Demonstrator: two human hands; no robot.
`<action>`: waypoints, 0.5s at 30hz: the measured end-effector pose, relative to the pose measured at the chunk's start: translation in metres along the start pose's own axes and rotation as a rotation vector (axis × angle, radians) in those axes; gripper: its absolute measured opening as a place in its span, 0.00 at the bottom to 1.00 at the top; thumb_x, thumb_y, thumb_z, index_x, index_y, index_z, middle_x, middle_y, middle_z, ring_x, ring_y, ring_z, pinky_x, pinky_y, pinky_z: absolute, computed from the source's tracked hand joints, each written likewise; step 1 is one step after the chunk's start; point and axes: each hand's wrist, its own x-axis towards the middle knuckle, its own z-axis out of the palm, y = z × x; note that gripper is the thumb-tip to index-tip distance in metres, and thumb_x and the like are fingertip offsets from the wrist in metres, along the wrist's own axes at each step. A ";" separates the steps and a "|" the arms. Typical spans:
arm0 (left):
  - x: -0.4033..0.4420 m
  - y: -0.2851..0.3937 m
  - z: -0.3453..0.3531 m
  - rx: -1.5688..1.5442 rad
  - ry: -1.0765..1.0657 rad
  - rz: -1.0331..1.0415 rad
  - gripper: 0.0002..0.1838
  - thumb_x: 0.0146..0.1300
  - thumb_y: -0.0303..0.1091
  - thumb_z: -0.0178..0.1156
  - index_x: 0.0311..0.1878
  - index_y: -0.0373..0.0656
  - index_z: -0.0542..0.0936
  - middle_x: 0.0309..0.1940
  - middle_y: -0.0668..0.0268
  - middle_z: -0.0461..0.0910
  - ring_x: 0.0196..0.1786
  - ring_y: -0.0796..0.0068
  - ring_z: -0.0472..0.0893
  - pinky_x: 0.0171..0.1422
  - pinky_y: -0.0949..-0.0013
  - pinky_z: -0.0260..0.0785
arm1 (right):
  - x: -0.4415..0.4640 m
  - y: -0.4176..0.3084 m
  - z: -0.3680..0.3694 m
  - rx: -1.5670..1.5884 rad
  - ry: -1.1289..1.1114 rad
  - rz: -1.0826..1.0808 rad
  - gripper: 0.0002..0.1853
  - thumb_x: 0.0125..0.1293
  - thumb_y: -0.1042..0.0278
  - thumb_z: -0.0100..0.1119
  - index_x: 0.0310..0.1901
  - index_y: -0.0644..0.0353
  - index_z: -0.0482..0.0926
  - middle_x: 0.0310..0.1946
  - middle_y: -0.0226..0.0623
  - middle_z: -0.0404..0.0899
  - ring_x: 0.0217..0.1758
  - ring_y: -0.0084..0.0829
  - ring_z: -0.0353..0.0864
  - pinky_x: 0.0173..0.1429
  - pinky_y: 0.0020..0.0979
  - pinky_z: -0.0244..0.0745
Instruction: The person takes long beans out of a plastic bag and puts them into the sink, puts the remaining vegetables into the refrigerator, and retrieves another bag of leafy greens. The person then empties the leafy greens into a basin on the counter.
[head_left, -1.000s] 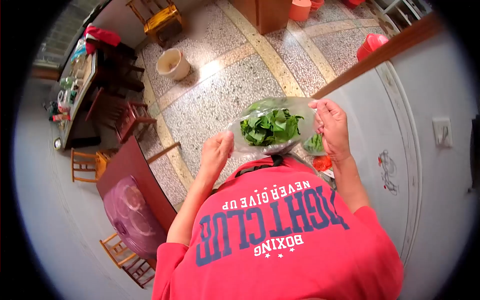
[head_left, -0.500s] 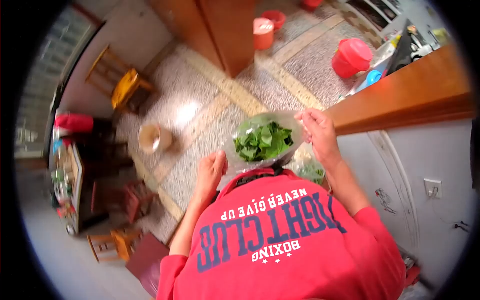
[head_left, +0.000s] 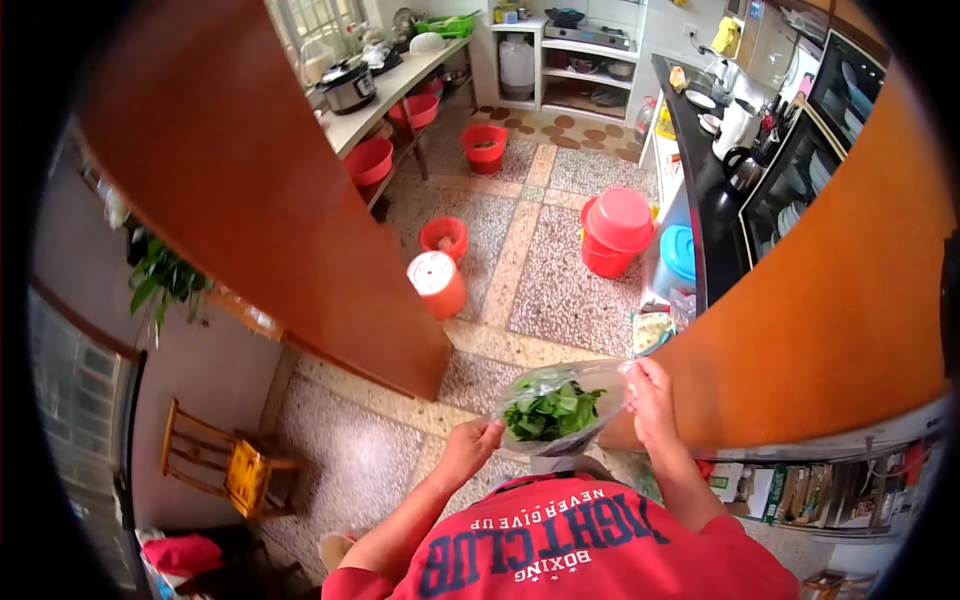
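A clear plastic bag [head_left: 613, 380] is spread between my two hands in front of my chest. Inside it lies a heap of green leafy vegetables [head_left: 555, 412], visible through the mouth. My left hand [head_left: 470, 449] pinches the bag's near-left edge, fingers closed. At the other end, my right hand [head_left: 650, 396] grips the right rim between thumb and fingers. The bag's underside is hidden from me.
Brown door panels [head_left: 330, 200] flank a doorway into a kitchen. On its floor stand a lidded red bucket [head_left: 612, 235], an orange-red bucket [head_left: 440, 290] and a red basin [head_left: 485, 148]. A black counter [head_left: 715, 215] runs along the right. A wooden chair [head_left: 250, 475] is at lower left.
My view has swung toward the kitchen, and the doorway is now directly ahead. Both hands still hold the bag of leaves, which sits lower in view.
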 end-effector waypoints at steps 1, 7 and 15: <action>0.029 -0.005 -0.001 0.027 -0.002 0.034 0.25 0.70 0.48 0.51 0.25 0.36 0.76 0.15 0.66 0.73 0.21 0.77 0.71 0.28 0.68 0.66 | 0.019 -0.004 0.001 0.039 0.064 -0.023 0.08 0.70 0.67 0.51 0.35 0.58 0.76 0.20 0.20 0.67 0.18 0.11 0.61 0.19 0.16 0.54; 0.163 0.028 -0.001 -0.083 -0.118 -0.058 0.25 0.71 0.47 0.50 0.24 0.37 0.75 0.17 0.69 0.72 0.22 0.80 0.71 0.28 0.71 0.65 | 0.146 -0.001 0.001 0.137 0.137 -0.084 0.08 0.70 0.65 0.54 0.36 0.59 0.76 0.22 0.22 0.70 0.17 0.11 0.61 0.19 0.17 0.55; 0.301 0.085 -0.033 -0.208 -0.124 -0.153 0.19 0.72 0.39 0.50 0.24 0.42 0.72 0.18 0.72 0.68 0.21 0.82 0.66 0.26 0.73 0.60 | 0.281 -0.051 0.016 -0.019 0.031 -0.024 0.09 0.70 0.66 0.53 0.35 0.61 0.78 0.21 0.22 0.67 0.20 0.11 0.62 0.22 0.17 0.57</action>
